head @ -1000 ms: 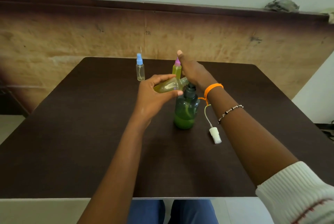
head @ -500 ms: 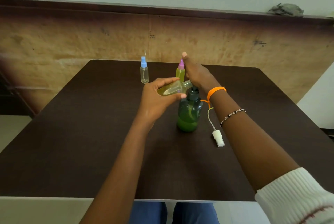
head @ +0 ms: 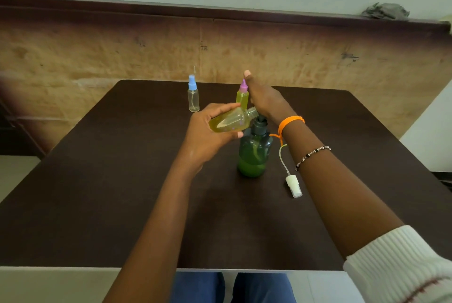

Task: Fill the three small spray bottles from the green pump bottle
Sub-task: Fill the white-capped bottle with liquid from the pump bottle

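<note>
Table (head: 122, 205) dark, matte. Left hand (head: 208, 131) grips clear uncapped bottle (head: 232, 120), tilted, yellow-filled, neck at translucent green pump bottle (head: 254, 153), centre. Right hand (head: 264, 98) flat on pump. No labels.

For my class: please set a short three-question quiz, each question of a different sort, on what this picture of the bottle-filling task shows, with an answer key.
1. True or false: the blue-capped bottle already holds yellow liquid.
2. Which hand holds the uncapped small bottle tilted at the green pump bottle? A) left hand B) right hand
3. Fill in: the white spray cap lies on the table to the ____ of the pump bottle.

Key:
1. False; it looks clear and empty.
2. A; the right hand rests flat above the pump head.
3. Right.
</note>
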`<control>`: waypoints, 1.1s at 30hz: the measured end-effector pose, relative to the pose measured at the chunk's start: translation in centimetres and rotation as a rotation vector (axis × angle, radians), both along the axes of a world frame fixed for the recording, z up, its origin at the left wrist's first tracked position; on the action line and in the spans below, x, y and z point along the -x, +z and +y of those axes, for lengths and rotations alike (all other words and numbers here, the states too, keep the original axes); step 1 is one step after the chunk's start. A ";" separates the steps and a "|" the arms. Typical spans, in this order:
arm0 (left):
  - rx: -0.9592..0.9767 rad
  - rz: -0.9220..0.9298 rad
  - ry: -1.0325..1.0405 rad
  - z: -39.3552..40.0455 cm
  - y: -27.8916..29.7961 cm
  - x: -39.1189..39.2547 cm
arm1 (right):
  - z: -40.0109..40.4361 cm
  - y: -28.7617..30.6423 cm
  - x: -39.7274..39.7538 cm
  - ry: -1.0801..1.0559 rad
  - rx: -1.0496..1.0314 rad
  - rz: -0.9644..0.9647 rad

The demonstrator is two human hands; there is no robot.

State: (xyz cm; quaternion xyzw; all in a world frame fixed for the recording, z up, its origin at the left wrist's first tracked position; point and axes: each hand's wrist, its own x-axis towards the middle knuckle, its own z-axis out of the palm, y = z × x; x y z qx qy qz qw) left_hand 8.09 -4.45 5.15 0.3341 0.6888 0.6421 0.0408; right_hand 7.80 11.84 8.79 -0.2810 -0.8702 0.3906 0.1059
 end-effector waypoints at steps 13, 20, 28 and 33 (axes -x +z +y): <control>-0.014 -0.022 0.022 0.0 -0.4 0.3 | -0.5 0.1 -0.5 -0.025 -0.040 0.011; -0.044 -0.091 0.020 -0.1 0.3 0.1 | -0.7 1.5 -0.4 0.045 -0.116 -0.077; -0.033 -0.094 0.044 0.1 -0.3 0.3 | -0.5 0.3 -0.9 0.008 0.033 0.007; -0.050 -0.094 0.050 -0.1 -0.1 0.4 | -0.6 1.3 -0.3 0.052 -0.072 -0.062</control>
